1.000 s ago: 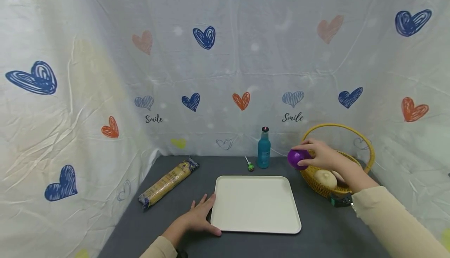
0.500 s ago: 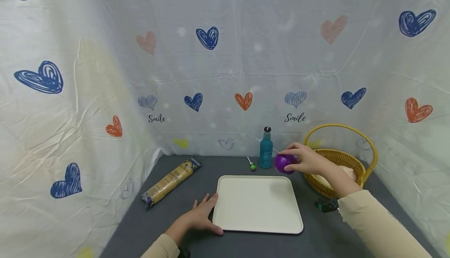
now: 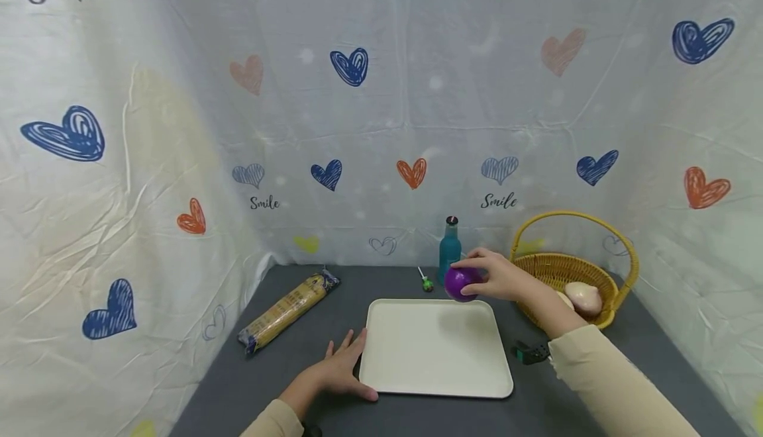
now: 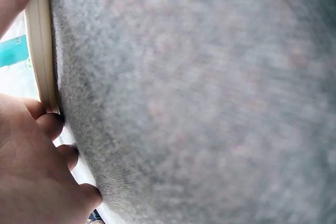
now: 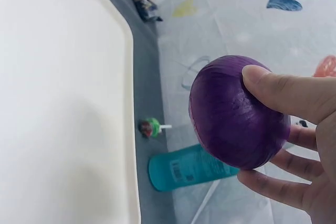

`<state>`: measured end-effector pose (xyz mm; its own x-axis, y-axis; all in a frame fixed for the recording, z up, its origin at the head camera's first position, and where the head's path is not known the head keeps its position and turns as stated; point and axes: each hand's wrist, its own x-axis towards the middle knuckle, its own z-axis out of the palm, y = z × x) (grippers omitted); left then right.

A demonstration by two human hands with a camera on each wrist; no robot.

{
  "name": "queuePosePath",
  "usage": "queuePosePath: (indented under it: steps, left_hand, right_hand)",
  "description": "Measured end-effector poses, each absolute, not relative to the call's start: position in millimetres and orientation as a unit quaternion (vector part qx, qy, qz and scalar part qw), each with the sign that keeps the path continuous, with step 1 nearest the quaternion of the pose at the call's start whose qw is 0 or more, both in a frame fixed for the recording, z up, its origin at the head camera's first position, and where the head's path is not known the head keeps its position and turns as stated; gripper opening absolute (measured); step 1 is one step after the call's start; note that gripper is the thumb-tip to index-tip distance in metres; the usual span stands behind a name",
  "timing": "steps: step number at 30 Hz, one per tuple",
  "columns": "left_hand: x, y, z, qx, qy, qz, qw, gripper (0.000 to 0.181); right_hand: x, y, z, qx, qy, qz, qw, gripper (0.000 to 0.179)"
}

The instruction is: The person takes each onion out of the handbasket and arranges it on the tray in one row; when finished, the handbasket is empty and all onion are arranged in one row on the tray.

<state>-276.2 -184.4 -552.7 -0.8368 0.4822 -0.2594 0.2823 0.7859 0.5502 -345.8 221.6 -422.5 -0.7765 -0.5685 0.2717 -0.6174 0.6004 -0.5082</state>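
My right hand (image 3: 497, 277) holds a purple onion (image 3: 460, 283) between thumb and fingers, above the far edge of a white tray (image 3: 435, 351). In the right wrist view the onion (image 5: 233, 111) looks round and glossy, with fine lines on its skin. At the tray's left edge, my left hand (image 3: 336, 371) rests with fingers spread and thumb by the near corner. The left wrist view catches its fingertips (image 4: 68, 156) along the tray's rim (image 4: 43, 51). A yellow wicker basket (image 3: 548, 266) at right holds a pinkish-white bulb (image 3: 583, 298) and another pale one, partly hidden by my right arm.
Behind the tray stand a blue bottle (image 3: 449, 251) and a lollipop (image 3: 426, 284) with a green wrapper. A long yellow packet (image 3: 289, 311) lies at the left of the dark grey table (image 3: 286, 364). A white curtain printed with hearts rises at the back and sides.
My right hand has carried the onion leftward from beside the basket to above the tray's far edge, in front of the bottle. The left hand stays at the tray's edge.
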Motion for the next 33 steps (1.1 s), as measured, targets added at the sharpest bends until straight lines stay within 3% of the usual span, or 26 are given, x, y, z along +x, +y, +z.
queuePosePath:
  steps: [33]
  left_hand:
    - [-271.5, -175.4, -539.9, 0.182, 0.934, 0.245, 0.187, 0.133]
  right_hand:
    - [-347.1, 123.6, -467.3, 0.326, -0.873, 0.363, -0.022, 0.046]
